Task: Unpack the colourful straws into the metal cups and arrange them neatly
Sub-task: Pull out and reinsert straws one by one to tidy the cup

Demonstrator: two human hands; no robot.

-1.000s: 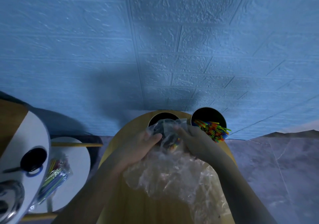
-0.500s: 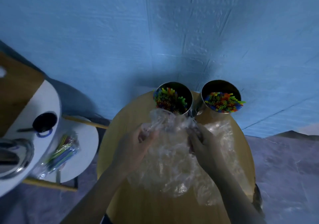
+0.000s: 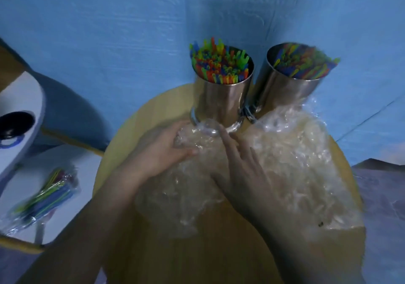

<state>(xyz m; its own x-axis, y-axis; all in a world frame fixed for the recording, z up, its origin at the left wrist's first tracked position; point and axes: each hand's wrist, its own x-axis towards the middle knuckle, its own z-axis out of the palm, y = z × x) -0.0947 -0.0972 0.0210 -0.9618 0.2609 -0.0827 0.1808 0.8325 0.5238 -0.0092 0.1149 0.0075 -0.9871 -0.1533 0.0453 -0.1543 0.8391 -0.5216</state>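
Two metal cups stand side by side at the far edge of a round wooden table [image 3: 219, 251]. The left cup [image 3: 223, 99] is full of upright colourful straws [image 3: 219, 64]. The right cup [image 3: 287, 91] also holds colourful straws [image 3: 304, 62], blurred. Crumpled clear plastic wrapping [image 3: 291, 165] lies spread on the table in front of both cups. My left hand [image 3: 162, 152] curls around a bunch of that plastic just before the left cup. My right hand [image 3: 238, 165] lies flat on the plastic with its fingers straight, pointing at the left cup's base.
A blue brick-patterned wall [image 3: 131, 31] rises right behind the cups. At lower left, a white stool [image 3: 50, 163] carries an unopened bag of straws [image 3: 43, 198]. A white surface with a black round object [image 3: 15, 123] sits at the far left.
The plastic bag has come away from the left cup, which now stands full of straws. Both hands have lowered to the table with the wrapping. The view has moved closer.
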